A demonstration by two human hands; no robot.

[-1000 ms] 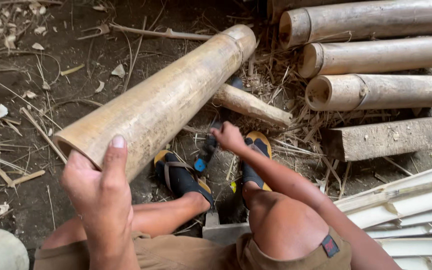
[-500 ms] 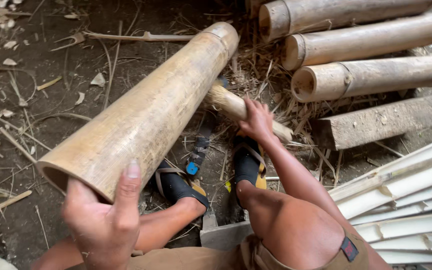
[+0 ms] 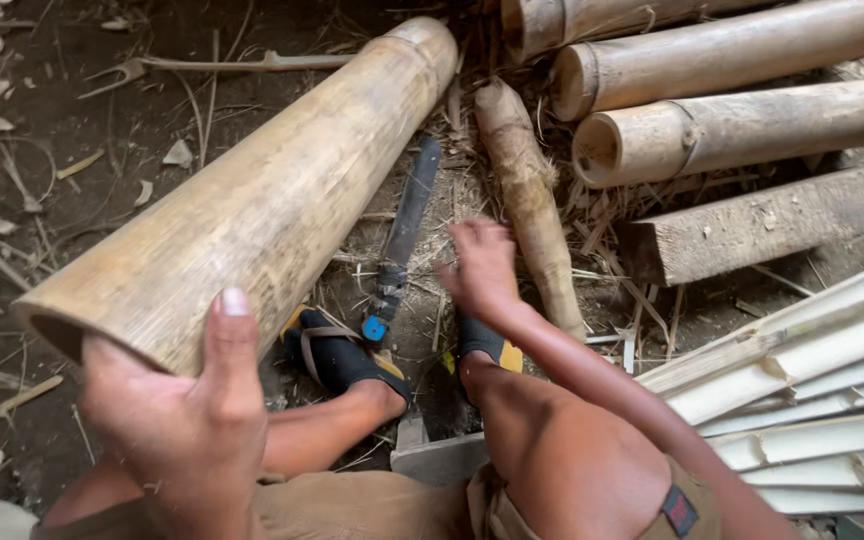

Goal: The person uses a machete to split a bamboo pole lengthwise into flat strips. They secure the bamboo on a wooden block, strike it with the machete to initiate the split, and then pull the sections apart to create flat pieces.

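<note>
Two hands in view. Left hand (image 3: 177, 420) grips the near open end of the big bamboo pole (image 3: 262, 200), thumb over its rim, as before. Right hand (image 3: 480, 265), fingers spread and empty, has moved off the short log (image 3: 527, 195) toward the machete (image 3: 402, 235) lying just beside it. Stacked poles (image 3: 732, 125) crowd the right; bare ground (image 3: 42, 150) lies left.

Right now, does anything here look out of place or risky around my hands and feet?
Yes: a long blade lies bare on the ground between the big bamboo pole and a short log, close to your sandalled feet. Your right hand hovers beside it; your left hand grips the pole's end.
</note>
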